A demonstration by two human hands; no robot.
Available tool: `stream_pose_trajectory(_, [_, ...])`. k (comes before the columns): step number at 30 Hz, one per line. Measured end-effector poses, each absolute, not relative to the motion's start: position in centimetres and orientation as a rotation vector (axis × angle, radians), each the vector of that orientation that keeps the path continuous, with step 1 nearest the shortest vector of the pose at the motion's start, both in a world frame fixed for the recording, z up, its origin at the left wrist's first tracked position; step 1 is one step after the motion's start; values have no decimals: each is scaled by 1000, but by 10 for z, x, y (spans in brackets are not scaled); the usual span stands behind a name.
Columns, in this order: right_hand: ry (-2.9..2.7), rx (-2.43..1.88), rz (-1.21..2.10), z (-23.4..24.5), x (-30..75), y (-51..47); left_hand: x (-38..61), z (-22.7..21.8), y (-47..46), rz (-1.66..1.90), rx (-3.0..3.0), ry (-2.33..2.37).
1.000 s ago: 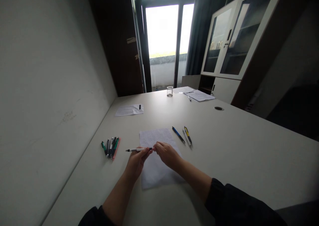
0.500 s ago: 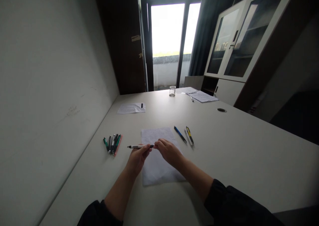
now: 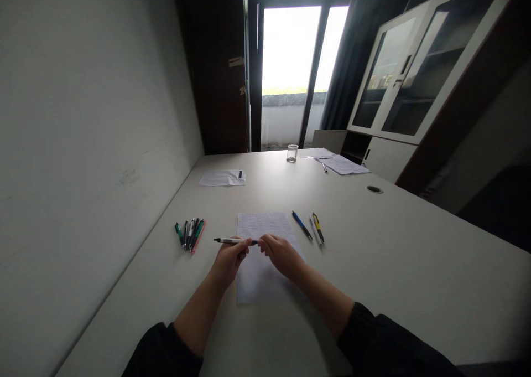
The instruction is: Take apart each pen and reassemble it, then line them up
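A white and black pen [image 3: 226, 241] lies level between my hands, above a lined sheet of paper [image 3: 262, 288]. My left hand [image 3: 227, 262] is closed around the pen's barrel, with its dark end sticking out to the left. At the pen's right end, the fingers of my right hand [image 3: 282, 255] pinch the dark tip. My fingers partly hide that tip, so I cannot make out whether a piece is apart from it. Right of the sheet lie a blue pen [image 3: 302, 225], a white pen [image 3: 316, 231] and a yellow and black pen [image 3: 318, 227].
Several pens [image 3: 191, 235] lie in a bunch on the left of the white table [image 3: 373, 288]. Farther back are a crumpled paper [image 3: 222, 178], a clear glass [image 3: 292, 153] and stacked papers [image 3: 343, 165]. A cable hole [image 3: 374, 189] sits at the right. A wall [image 3: 103, 144] borders the left side.
Both hands keep their hold on the pen, with only a slight shift of the fingers at its right end. The camera view has tilted and shifted a little.
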State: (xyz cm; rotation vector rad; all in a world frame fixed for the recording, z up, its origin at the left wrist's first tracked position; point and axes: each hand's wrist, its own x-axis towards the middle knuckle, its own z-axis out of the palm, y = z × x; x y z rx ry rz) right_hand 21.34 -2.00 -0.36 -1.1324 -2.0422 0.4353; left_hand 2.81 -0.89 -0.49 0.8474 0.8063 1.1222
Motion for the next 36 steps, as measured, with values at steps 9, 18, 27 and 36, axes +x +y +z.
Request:
stream_pose_trajectory(9, [-1916,-1171,467,-8,213,-16,29,-2,-10,1129,836,797])
stream_pose_trajectory(18, [-1887,-1138,569,-8,213,-15,28,-7,-8,1127,850,810])
stream_pose_trajectory(27, [-1918,-1145,697,-9,215,-14,27,-9,-8,1114,865,828])
stream_pose_trajectory(36, [-1900,-1171,722,-10,215,-12,27,-10,-6,1122,841,803])
